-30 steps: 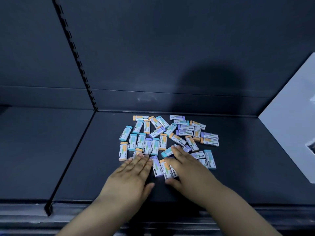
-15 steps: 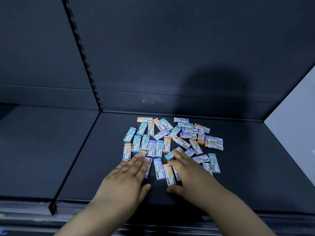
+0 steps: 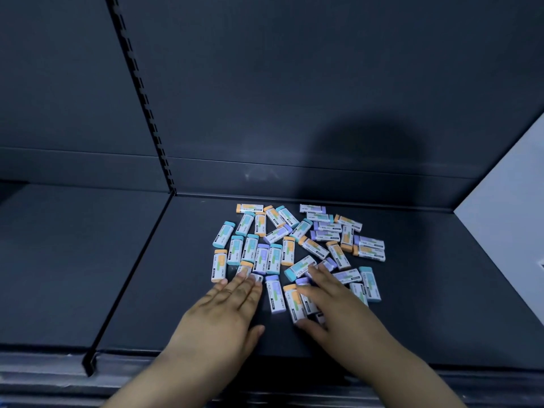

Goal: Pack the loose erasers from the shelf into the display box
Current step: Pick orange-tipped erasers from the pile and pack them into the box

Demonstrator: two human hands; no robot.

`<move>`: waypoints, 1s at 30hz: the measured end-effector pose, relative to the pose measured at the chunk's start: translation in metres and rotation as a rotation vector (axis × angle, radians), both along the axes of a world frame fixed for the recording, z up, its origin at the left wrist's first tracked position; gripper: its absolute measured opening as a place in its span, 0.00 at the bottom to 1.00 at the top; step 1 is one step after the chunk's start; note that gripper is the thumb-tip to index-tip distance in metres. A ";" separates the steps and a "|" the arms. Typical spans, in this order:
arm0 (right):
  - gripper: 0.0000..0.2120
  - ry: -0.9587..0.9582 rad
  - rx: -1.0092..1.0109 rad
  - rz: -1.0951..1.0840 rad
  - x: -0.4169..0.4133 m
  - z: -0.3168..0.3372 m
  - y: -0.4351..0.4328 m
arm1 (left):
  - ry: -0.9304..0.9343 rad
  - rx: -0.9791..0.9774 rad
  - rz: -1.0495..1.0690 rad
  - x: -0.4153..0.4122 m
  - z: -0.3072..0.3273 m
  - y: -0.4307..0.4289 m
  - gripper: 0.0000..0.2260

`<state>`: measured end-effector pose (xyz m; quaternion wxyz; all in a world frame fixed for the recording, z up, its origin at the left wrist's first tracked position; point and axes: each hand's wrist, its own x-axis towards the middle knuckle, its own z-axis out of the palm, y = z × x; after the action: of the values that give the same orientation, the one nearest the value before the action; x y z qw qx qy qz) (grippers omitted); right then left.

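I have my left hand (image 3: pixel 223 316) flat, fingers pressed together, touching the near-left erasers (image 3: pixel 294 240) on the shelf (image 3: pixel 141 290), and my right hand (image 3: pixel 335 307) spread flat over the near-right ones.

This looks like a shop aisle. The dark metal shelf (image 3: pixel 412 290) is a store display unit: a slotted upright (image 3: pixel 141 92) runs up the matching back panel (image 3: pixel 294 83), and a ticket-style rail (image 3: pixel 44 375) lines the shelf's front edge. Near the back edge lie many identical erasers (image 3: pixel 294 245) in printed sleeves, like stock for sale. A pale panel (image 3: pixel 506 231) closes the right edge.
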<state>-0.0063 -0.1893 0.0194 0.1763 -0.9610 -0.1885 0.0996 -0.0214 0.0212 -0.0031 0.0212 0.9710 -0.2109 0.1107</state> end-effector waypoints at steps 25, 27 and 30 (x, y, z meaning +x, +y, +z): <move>0.32 0.060 -0.097 0.005 0.007 0.013 0.014 | 0.166 0.012 0.128 0.000 0.001 0.037 0.26; 0.32 0.055 -0.099 0.006 0.007 0.013 0.015 | 0.190 0.021 0.122 -0.001 0.000 0.038 0.26; 0.35 0.053 -0.103 0.002 0.007 0.011 0.017 | 0.187 0.059 0.114 -0.003 0.000 0.039 0.22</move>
<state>0.0009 -0.1724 0.0306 0.1314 -0.9656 -0.1793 0.1350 -0.0247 0.0605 -0.0032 0.0060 0.9877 -0.1555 0.0146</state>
